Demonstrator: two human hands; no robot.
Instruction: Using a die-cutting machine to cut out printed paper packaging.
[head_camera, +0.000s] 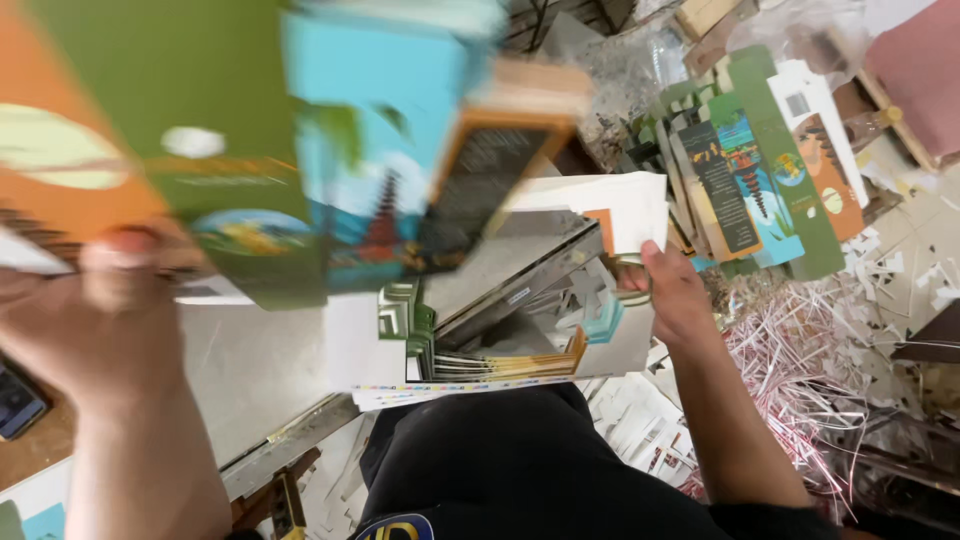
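My left hand (95, 310) is raised close to the camera and grips a large flat printed carton blank (300, 140) in green, orange and blue; it is blurred. My right hand (670, 290) reaches out to the right and holds the edge of a white card sheet (610, 205) with an orange patch. Below both lies a stack of printed sheets (470, 365) with cut-out holes, resting on a grey metal table (250, 360).
A pile of finished green and blue carton blanks (760, 170) lies on the floor at the upper right. Shredded paper trimmings (800, 350) and white offcuts (640, 430) cover the floor to the right. A dark device (15, 400) sits at the left edge.
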